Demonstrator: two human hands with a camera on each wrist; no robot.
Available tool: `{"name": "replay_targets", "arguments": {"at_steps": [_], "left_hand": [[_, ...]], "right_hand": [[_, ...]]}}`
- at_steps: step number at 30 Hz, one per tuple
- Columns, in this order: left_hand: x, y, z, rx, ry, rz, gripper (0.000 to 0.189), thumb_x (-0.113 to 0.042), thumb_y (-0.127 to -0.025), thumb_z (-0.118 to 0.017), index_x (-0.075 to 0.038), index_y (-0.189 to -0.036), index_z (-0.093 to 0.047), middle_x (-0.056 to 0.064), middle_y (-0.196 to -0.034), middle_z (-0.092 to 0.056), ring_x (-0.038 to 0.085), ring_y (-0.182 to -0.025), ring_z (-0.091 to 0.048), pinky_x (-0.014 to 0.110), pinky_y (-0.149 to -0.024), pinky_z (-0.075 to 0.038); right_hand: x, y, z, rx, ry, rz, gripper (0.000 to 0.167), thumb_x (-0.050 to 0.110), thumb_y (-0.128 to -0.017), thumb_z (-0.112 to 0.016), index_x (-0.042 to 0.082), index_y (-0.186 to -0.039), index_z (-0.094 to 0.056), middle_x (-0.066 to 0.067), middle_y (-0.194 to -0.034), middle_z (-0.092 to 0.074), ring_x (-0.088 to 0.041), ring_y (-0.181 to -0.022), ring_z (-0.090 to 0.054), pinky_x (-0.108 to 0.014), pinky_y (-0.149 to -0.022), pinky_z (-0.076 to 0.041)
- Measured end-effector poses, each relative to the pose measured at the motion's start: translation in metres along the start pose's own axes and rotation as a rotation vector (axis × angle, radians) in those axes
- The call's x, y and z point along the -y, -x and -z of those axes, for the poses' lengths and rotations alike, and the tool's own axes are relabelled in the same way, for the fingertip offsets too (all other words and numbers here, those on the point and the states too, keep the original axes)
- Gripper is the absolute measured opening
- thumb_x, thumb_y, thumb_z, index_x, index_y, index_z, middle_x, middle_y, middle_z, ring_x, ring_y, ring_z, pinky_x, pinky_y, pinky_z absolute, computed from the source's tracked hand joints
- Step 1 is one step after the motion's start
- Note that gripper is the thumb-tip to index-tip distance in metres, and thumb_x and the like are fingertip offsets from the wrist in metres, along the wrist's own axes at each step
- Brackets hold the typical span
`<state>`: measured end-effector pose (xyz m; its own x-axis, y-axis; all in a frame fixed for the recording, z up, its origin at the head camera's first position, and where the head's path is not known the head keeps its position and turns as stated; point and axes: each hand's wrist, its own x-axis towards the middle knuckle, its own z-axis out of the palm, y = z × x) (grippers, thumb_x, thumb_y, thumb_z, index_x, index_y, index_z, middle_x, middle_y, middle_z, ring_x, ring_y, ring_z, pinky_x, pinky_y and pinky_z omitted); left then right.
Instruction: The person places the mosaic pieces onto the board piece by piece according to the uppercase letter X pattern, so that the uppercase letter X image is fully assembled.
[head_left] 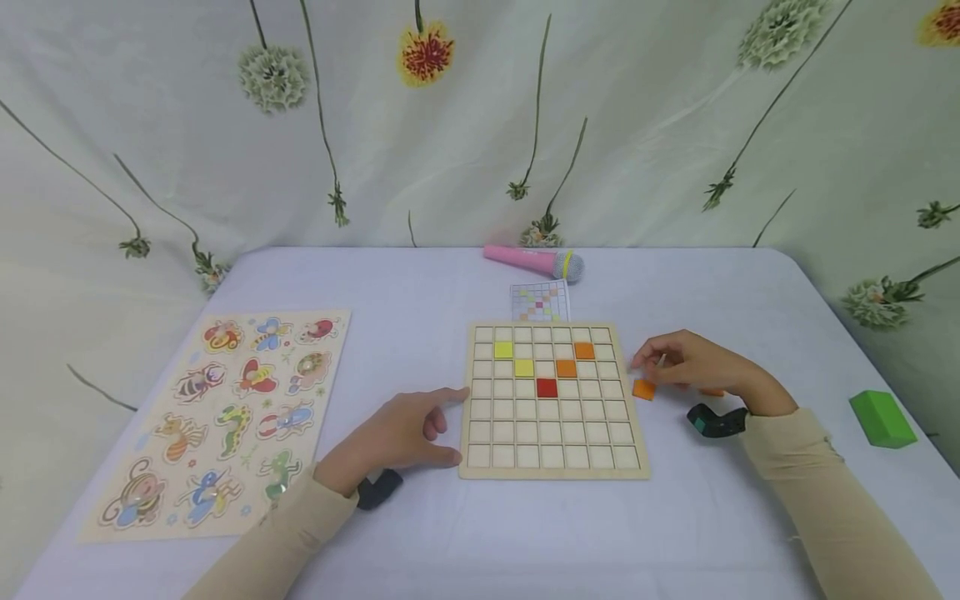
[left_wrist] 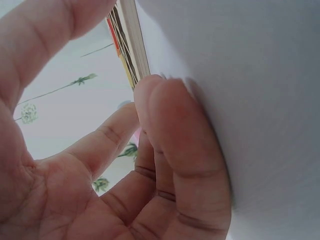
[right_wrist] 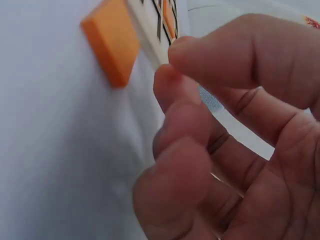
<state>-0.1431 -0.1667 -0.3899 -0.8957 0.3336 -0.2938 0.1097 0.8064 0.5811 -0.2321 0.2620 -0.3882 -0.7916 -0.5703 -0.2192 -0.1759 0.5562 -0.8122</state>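
A square wooden grid board (head_left: 553, 475) lies on the table, holding two yellow tiles, two orange tiles and one red tile (head_left: 547, 387). At its left edge my left hand (head_left: 401, 429) touches the frame with index finger and thumb spread apart; the left wrist view shows the board's edge by the fingers. To the right of the board, my right hand (head_left: 693, 364) hovers over loose orange tiles (head_left: 643, 389). Its fingers are bent, with thumb and index tips close together and nothing visible between them. Another orange tile (head_left: 711, 392) is partly hidden beneath that hand.
A small pattern card (head_left: 540, 302) lies behind the board, near a pink toy microphone (head_left: 525, 258). On the left is a puzzle board with insect pictures (head_left: 247, 400). A green block (head_left: 882, 418) sits by the right table edge.
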Motion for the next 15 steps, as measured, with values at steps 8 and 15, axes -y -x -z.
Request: {"name": "replay_targets", "arguments": {"at_steps": [8,15], "left_hand": [[-0.0003,0.0004,-0.0002,0.001,0.004,-0.007,0.087,-0.017,-0.079,-0.098,-0.014,-0.157,-0.059,0.000,-0.091,-0.059,0.016,-0.084,-0.054,0.033,-0.074,-0.047],[0.0006,0.0006,0.0003,-0.001,0.005,-0.013,0.086,-0.016,-0.079,-0.097,-0.013,-0.156,-0.059,0.000,-0.091,-0.059,0.017,-0.084,-0.053,0.034,-0.074,-0.047]], "right_hand": [[-0.0080,0.0044,-0.0012,0.035,0.029,0.004,0.037,-0.014,-0.085,-0.061,-0.004,-0.118,-0.075,-0.006,-0.099,-0.060,-0.016,-0.076,-0.051,-0.025,-0.064,-0.040],[-0.0076,0.0045,-0.0013,0.031,0.066,0.017,0.029,-0.009,-0.089,-0.073,-0.004,-0.117,-0.076,-0.003,-0.098,-0.058,-0.015,-0.074,-0.049,-0.025,-0.062,-0.041]]}}
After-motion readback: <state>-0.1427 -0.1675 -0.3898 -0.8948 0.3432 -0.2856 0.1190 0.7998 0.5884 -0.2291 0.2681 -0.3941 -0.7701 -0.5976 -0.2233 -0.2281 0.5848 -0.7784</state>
